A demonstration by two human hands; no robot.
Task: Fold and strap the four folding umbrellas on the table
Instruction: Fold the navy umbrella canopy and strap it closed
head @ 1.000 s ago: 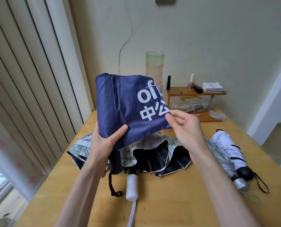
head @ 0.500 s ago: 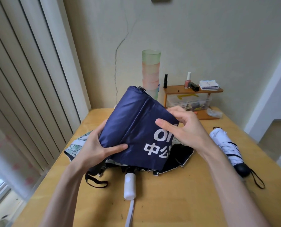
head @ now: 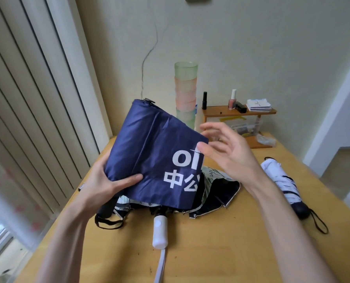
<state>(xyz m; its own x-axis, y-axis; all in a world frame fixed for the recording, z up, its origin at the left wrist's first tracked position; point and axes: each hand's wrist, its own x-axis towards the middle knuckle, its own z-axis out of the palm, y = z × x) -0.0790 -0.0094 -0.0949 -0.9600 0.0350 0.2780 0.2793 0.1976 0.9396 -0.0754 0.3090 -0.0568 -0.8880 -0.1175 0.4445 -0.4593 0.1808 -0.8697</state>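
Navy umbrella [head: 149,160]: tilted, half-folded.
Left hand [head: 106,186]: grips its lower end.
Right hand [head: 229,154]: fingers spread, holding nothing.
Canopy [head: 147,131]: best wrapped tightly, one way.

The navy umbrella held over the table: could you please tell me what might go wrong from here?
Only the left hand grips the navy umbrella; the right hand is open at its loose edge, so the folds may spring apart. The unfolded floral umbrella lies directly beneath and could snag.

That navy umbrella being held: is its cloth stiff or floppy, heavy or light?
Probably floppy: the navy umbrella shows creased, sagging cloth. Likely light: the left hand alone grips it above the table, the right hand open.
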